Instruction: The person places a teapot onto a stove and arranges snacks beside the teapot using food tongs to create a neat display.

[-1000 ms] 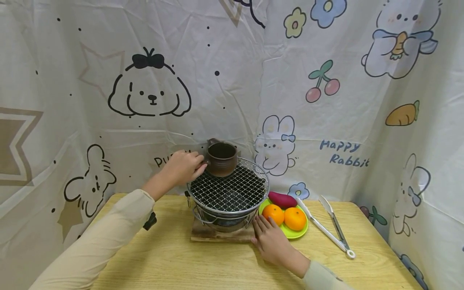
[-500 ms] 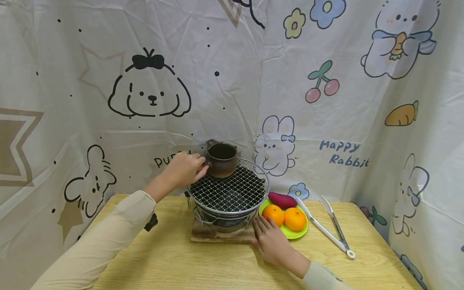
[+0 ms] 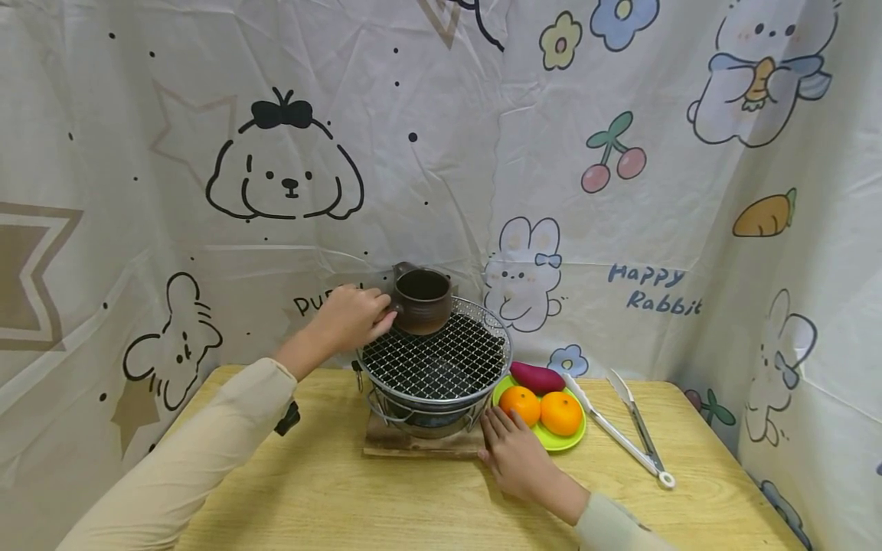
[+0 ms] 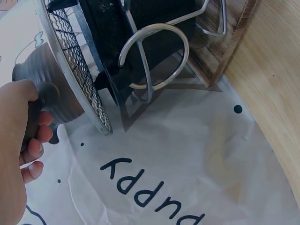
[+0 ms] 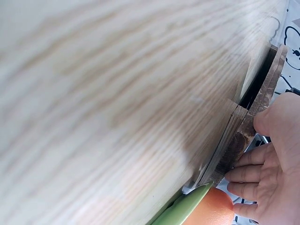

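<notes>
At the back left of the round wire grill [image 3: 441, 367] is a brown clay teapot [image 3: 423, 314] with an open top. My left hand [image 3: 351, 315] grips its side handle, the fingers curled round the dark handle [image 4: 32, 119] in the left wrist view. The teapot is upright; whether its base rests fully on the mesh I cannot tell. The grill stands on a wooden board [image 3: 420, 444]. My right hand [image 3: 517, 455] lies with extended fingers against the board's right corner, close to the lime-green plate [image 3: 561, 444]; its palm side shows in the right wrist view.
Two oranges [image 3: 561, 413] and a purple sweet potato [image 3: 537, 377] are on the plate. White-handled tongs [image 3: 637, 428] lie spread to its right. A small black object [image 3: 287, 419] is partly hidden by the left sleeve. A printed cloth [image 3: 441, 153] hangs behind the wooden table [image 3: 413, 505].
Nearly nothing differs. The left hand keeps its grip on the teapot handle and the right hand stays by the board; the head view shifts very slightly.
</notes>
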Tool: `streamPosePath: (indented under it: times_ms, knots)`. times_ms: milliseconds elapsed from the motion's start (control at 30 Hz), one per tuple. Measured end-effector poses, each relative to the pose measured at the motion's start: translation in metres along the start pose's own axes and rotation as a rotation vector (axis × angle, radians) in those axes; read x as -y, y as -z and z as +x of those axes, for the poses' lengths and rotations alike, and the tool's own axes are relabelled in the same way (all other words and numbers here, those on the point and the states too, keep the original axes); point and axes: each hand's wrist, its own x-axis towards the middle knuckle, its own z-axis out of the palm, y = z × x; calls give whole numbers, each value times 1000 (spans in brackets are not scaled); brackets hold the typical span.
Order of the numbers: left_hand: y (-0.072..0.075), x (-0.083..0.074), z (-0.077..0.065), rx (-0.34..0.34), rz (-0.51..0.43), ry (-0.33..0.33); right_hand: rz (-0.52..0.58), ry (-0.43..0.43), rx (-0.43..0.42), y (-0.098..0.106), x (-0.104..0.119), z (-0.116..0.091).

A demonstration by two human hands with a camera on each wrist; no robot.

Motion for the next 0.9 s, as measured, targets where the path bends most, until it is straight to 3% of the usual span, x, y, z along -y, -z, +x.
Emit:
streamPosePath:
  times_ms: [267,900]
  knots:
    - [-4,5,-4,-30,-1,-16,11,2,15,0,0,0]
    - [-2,8,-3,-26,-28,-7,19,-13,23,0,0,0]
